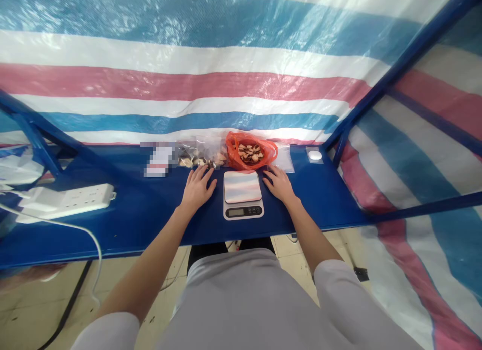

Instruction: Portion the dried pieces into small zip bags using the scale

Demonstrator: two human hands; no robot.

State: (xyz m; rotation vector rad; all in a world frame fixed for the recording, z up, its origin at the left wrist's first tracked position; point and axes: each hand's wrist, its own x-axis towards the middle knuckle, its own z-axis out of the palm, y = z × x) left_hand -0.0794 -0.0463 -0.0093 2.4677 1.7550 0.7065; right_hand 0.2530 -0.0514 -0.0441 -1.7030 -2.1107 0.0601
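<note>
My left hand (pixel 197 189) lies flat on the blue table with fingers spread, its tips close to clear plastic bags (pixel 201 151) of brown and cream slices. On the other side, my right hand (pixel 279 183) rests palm down, fingers apart, holding nothing. Between them sits a kitchen scale (pixel 243 195) with a shiny square plate, which bears nothing, and a small display I cannot read. Behind the scale stands an opened red plastic bag (pixel 234 151) full of similar dried slices (pixel 250 154). Flat clear bags (pixel 285 158) lie just beyond my right hand.
A small clear packet with a white round item (pixel 315 155) lies at the back right. A blurred-out card or sheet (pixel 160 160) is at the back left. Far left, a white power strip (pixel 75 198) trails a cable over the table edge. Blue metal bars (pixel 376 84) and striped sheeting (pixel 181 84) enclose the table.
</note>
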